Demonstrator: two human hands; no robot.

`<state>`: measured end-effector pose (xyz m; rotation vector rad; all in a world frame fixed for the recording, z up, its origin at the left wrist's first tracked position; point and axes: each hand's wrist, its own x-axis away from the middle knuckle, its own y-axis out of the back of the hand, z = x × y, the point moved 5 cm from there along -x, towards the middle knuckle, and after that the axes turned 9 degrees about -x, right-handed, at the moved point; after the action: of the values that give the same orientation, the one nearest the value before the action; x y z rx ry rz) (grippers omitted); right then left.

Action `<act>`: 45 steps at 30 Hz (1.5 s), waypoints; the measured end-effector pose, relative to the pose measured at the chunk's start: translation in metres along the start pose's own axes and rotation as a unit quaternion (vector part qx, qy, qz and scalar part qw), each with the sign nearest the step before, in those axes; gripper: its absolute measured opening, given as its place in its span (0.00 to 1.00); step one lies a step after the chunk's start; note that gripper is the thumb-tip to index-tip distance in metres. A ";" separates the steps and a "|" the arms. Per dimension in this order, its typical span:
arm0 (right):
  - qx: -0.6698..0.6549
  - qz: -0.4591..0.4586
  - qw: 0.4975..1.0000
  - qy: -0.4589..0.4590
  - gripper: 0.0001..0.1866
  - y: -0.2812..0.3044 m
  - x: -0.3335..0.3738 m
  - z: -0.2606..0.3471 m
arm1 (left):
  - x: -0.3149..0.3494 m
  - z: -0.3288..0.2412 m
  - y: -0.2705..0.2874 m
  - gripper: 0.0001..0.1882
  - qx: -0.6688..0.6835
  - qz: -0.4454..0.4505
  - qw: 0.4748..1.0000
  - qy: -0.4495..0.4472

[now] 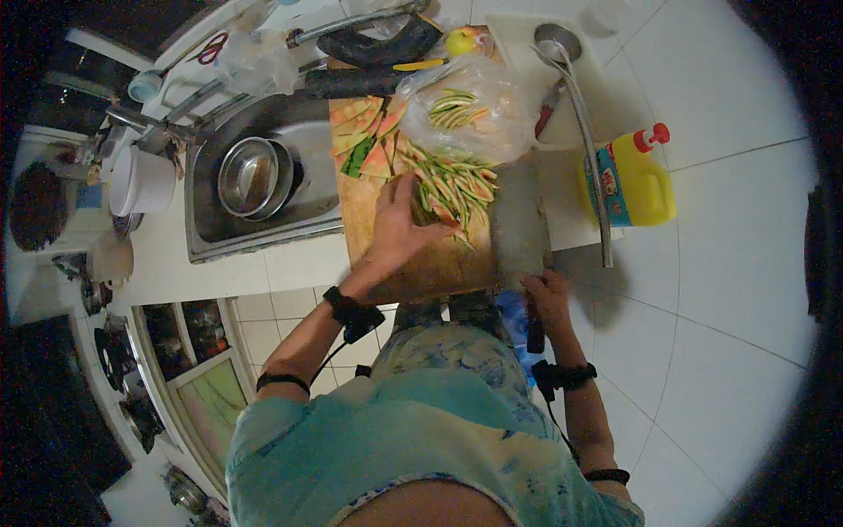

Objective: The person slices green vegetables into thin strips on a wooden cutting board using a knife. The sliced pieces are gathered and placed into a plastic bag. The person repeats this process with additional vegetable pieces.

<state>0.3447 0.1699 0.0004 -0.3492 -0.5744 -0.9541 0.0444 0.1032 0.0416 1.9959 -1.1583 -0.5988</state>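
My right hand (551, 303) is wrapped round the dark handle of a cleaver (520, 224), whose broad grey blade lies along the right edge of a wooden cutting board (421, 274). A heap of thin green, white and pink strips, apparently watermelon rind (457, 184), covers the board's middle. Against the heap's left and near side, my left hand (399, 227) rests with thumb and fingers apart. Uncut rind pieces (356, 127) lie at the board's far left. Beyond the heap, a clear plastic bag (509, 97) has more strips on it or in it; I cannot tell which.
Left of the board, a steel sink (198, 211) holds metal bowls (250, 180). A yellow bottle (648, 180) with a red cap stands to the right, beside a long metal ladle (590, 132). An apple (460, 40) and a yellow-handled knife (420, 65) lie at the back.
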 end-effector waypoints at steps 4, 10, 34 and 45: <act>0.081 0.027 0.979 0.183 0.09 -0.018 -0.013 -0.026 | -0.008 -0.016 -0.011 0.57 0.006 -0.042 0.999 -0.004; 0.146 0.032 0.975 0.166 0.11 -0.049 -0.003 0.002 | -0.010 -0.017 -0.025 0.54 0.059 -0.091 0.994 0.001; 0.215 -0.073 0.912 0.342 0.14 -0.061 -0.052 0.162 | -0.161 -0.026 -0.023 0.33 0.378 -0.035 0.917 0.124; 0.284 -0.126 0.887 0.341 0.11 -0.033 -0.055 0.158 | -0.167 -0.050 -0.025 0.27 -0.028 -0.049 0.998 -0.025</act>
<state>0.2443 0.2707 0.0941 0.5918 -0.2233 -1.0291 0.0116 0.2755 0.0580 2.0093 -1.0666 -0.7266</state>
